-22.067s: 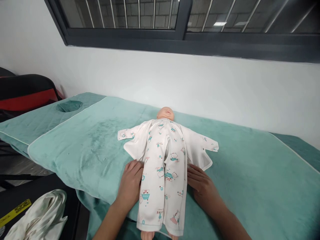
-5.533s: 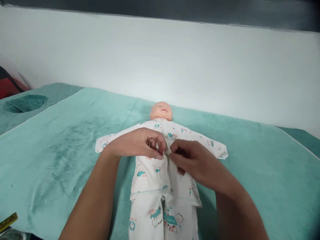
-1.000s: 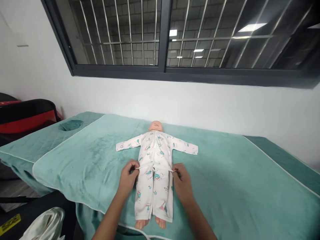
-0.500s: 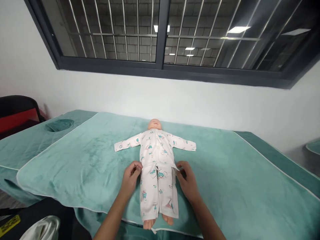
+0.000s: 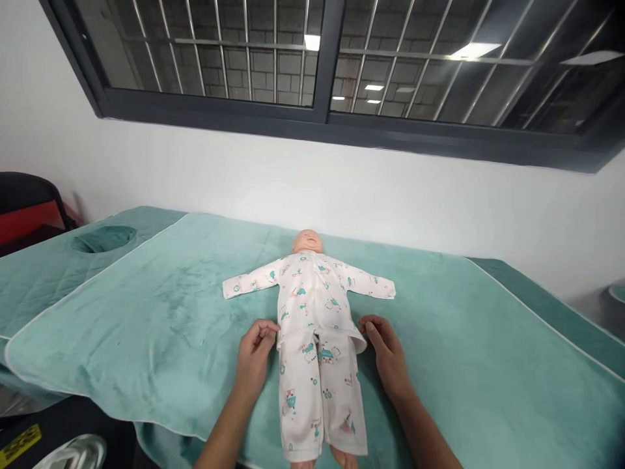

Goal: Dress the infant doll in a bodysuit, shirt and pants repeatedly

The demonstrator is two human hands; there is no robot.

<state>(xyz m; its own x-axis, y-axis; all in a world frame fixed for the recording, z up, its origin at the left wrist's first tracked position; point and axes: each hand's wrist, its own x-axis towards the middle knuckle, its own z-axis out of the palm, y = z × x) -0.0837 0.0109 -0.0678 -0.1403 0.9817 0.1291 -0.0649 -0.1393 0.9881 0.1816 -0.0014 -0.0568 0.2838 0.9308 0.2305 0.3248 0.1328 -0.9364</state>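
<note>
A baby doll (image 5: pixel 307 241) lies on its back, arms spread, in a white printed long-sleeved shirt (image 5: pixel 315 293) and matching trousers (image 5: pixel 299 397). The shirt's hem overlaps the trousers' waist. At the hem's left side, my left hand (image 5: pixel 254 355) pinches the cloth edge between thumb and fingers. My right hand (image 5: pixel 388 352) is beside the hem's right corner, fingers loosely curled and slightly apart, holding nothing that shows. That corner flares outward just below its fingertips. The doll's feet (image 5: pixel 344 458) poke out at the bottom edge of the view.
Pale green sheeting (image 5: pixel 454 365) covers the bed under the doll. A face hole (image 5: pixel 105 239) is at the left end. White wall (image 5: pixel 234 172) and a barred window (image 5: pixel 273 71) stand behind. A black-and-red chair (image 5: pixel 32 218) is far left, a black item with a yellow label (image 5: pixel 20 446) lower left.
My right hand has come away from the shirt hem, outward to the right, and the corner now hangs loose. My left hand stays at the hem. The view has shifted slightly.
</note>
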